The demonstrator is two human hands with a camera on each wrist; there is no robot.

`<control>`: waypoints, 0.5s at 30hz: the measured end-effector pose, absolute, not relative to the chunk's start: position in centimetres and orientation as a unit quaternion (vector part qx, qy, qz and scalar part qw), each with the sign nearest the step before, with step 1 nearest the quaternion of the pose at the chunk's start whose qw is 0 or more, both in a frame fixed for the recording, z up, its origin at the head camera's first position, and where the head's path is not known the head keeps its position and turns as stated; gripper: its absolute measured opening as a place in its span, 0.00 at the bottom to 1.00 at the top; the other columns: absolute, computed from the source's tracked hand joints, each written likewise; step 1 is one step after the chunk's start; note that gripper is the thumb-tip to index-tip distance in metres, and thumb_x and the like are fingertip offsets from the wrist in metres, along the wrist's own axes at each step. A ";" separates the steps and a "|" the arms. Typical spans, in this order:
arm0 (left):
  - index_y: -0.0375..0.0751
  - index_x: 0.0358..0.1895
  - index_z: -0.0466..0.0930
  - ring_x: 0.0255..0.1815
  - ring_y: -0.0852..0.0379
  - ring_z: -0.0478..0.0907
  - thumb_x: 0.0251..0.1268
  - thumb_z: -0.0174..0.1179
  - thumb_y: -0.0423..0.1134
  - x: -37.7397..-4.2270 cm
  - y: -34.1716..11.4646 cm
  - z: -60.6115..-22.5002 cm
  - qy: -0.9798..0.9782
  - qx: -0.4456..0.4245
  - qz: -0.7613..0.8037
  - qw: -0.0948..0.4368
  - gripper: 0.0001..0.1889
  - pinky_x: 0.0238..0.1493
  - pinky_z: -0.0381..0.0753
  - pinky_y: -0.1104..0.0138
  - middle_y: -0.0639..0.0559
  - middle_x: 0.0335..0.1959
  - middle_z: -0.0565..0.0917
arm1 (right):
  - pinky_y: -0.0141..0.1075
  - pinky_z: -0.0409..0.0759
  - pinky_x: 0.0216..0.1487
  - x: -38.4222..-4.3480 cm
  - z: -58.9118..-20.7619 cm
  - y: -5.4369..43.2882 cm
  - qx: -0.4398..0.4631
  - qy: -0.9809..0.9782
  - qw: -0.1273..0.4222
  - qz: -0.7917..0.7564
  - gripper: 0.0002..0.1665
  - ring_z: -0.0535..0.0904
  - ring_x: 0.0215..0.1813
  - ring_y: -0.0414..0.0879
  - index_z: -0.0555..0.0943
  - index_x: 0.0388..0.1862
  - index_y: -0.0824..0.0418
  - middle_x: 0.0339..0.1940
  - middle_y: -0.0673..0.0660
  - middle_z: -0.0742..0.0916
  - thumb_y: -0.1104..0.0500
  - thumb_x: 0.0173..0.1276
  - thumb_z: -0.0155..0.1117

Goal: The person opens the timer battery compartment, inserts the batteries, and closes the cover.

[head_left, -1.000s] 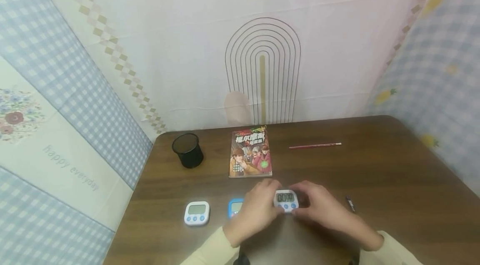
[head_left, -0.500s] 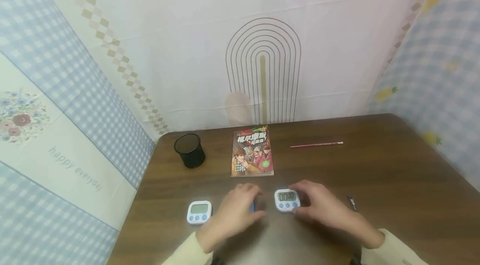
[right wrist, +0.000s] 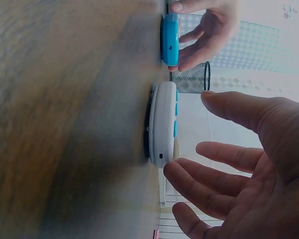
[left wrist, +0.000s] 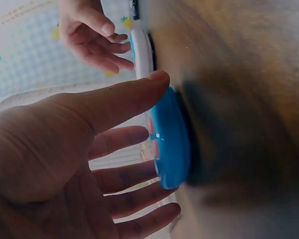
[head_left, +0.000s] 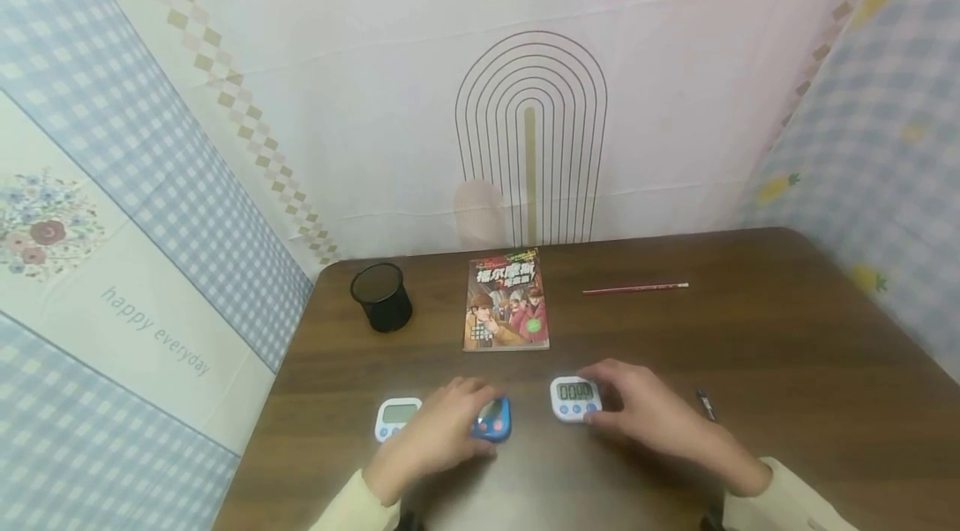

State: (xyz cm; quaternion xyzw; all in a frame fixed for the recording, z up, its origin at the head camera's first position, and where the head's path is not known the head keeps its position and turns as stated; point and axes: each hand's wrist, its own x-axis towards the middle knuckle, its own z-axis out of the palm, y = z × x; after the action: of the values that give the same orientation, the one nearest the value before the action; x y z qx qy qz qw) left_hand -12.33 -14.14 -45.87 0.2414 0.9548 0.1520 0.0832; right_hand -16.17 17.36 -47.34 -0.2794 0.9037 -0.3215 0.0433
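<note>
My left hand [head_left: 448,424] hovers at the blue timer [head_left: 495,421], thumb on the near side and fingers spread toward its far side. In the left wrist view the blue timer [left wrist: 170,144] lies just beyond the loose fingers; whether they touch it I cannot tell. The right hand [head_left: 645,406] is beside a white timer [head_left: 575,399] with digits on its display. Seen from the right wrist, its fingers are relaxed and apart around that white timer [right wrist: 163,124], one fingertip close to its edge. A second white timer [head_left: 396,414], its screen blank, is partly covered by my left hand.
A comic-style book [head_left: 507,302] lies behind the timers on the brown table [head_left: 750,331]. At the back left stands a black mesh cup [head_left: 386,302]. A red pencil [head_left: 636,288] lies at the back right, and a small dark pen-like item [head_left: 706,404] is right of my right hand.
My left hand has let go of the white timer on the right and moved left to the blue timer. The right hand has stayed almost in place, beside the same white timer.
</note>
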 end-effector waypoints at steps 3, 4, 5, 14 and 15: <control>0.51 0.73 0.77 0.69 0.44 0.78 0.54 0.81 0.47 -12.3 -14.4 -46.2 0.956 0.240 0.153 0.075 0.40 0.68 0.81 0.44 0.46 0.69 0.81 | 0.45 0.87 0.55 -16.2 -47.3 17.4 -0.285 0.904 0.032 -0.317 0.31 0.85 0.51 0.46 0.85 0.61 0.61 0.52 0.52 0.90 0.56 0.59 0.84; 0.51 0.73 0.77 0.69 0.44 0.78 0.54 0.81 0.47 -12.3 -14.5 -46.3 0.956 0.239 0.154 0.072 0.40 0.68 0.81 0.44 0.46 0.69 0.81 | 0.46 0.87 0.55 -16.2 -47.2 17.4 -0.287 0.904 0.028 -0.315 0.31 0.86 0.52 0.46 0.85 0.61 0.61 0.52 0.52 0.90 0.56 0.59 0.83; 0.51 0.73 0.77 0.69 0.44 0.78 0.54 0.81 0.47 -12.3 -14.6 -46.4 0.956 0.240 0.154 0.069 0.40 0.68 0.81 0.44 0.46 0.69 0.82 | 0.46 0.88 0.55 -16.2 -47.2 17.3 -0.290 0.904 0.025 -0.313 0.31 0.86 0.52 0.47 0.85 0.61 0.61 0.52 0.52 0.90 0.56 0.58 0.83; 0.48 0.72 0.78 0.65 0.45 0.81 0.54 0.81 0.46 -12.2 -14.4 -46.6 0.954 0.248 0.153 0.063 0.39 0.66 0.83 0.47 0.46 0.66 0.84 | 0.44 0.87 0.53 -16.0 -47.1 17.3 -0.283 0.906 0.022 -0.313 0.30 0.85 0.50 0.45 0.86 0.60 0.60 0.52 0.51 0.90 0.56 0.58 0.84; 0.48 0.71 0.78 0.65 0.45 0.81 0.54 0.81 0.46 -12.2 -14.3 -46.6 0.955 0.248 0.152 0.064 0.38 0.66 0.83 0.47 0.46 0.65 0.84 | 0.43 0.87 0.53 -15.9 -47.1 17.3 -0.283 0.906 0.021 -0.315 0.30 0.85 0.50 0.44 0.86 0.60 0.60 0.52 0.50 0.90 0.56 0.58 0.84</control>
State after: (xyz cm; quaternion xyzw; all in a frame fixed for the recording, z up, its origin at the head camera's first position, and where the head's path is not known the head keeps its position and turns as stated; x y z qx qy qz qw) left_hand -12.19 -14.34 -46.63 0.2483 0.9545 0.1524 0.0636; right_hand -15.88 17.31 -47.09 -0.2827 0.9058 -0.3149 0.0212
